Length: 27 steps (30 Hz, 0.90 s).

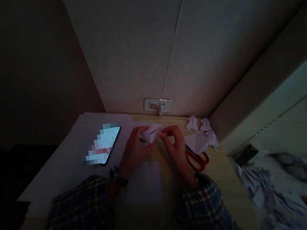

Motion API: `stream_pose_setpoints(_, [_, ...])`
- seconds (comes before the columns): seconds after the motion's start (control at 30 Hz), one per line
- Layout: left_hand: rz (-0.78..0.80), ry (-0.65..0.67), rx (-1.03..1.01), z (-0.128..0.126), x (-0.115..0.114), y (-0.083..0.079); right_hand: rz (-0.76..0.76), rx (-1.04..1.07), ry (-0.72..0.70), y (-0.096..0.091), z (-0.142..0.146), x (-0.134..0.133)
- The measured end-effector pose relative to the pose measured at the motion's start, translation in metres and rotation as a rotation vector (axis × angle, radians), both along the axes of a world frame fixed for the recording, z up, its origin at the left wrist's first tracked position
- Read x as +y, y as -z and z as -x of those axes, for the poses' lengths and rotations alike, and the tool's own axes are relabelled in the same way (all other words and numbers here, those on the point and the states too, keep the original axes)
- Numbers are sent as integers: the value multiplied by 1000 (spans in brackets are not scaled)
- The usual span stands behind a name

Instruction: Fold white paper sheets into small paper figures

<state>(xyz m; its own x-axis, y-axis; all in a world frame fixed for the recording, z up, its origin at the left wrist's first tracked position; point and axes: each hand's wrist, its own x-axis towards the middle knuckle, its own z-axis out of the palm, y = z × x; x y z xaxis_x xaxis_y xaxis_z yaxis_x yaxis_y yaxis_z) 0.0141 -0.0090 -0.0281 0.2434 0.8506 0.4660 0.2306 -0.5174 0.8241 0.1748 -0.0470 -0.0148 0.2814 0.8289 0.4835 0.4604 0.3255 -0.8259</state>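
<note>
Between my two hands, above the wooden tabletop, is a folded white paper piece [152,131] with a dark slit across its middle. My left hand [136,149] grips its left side, thumb and fingers around the edge. At its right corner, the fingertips of my right hand [174,143] are pinched together on the paper. Red-handled scissors [196,159] lie just right of my right wrist, their blades partly hidden. A white sheet [143,183] rests on the table below my left hand.
A lit phone [104,145] lies on large white sheets [62,165] at left. Several folded paper pieces [199,125] sit at the table's right end. A wall socket [158,105] with a plug is behind. Many paper pieces [270,197] are heaped on the floor at right.
</note>
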Motion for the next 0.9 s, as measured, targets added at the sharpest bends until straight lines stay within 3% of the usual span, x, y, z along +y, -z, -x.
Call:
stream_pose_setpoints(0.13, [-15,99,17,0,-2,-3,-30,-194,-30,0,-8,0])
stream_pose_setpoints(0.37, [-22,184,79,1,-3,-5,33,-244,-86,2,-13,1])
stream_pose_setpoints(0.6, [-32,159,142,1,-2,-1,83,-415,-72,7,-12,2])
stream_pose_setpoints(0.8, [-35,184,111,1,-2,-1,71,-424,-110,5,-15,1])
stream_pose_setpoints(0.9, [-46,120,47,1,-2,1,87,-408,-89,4,-14,1])
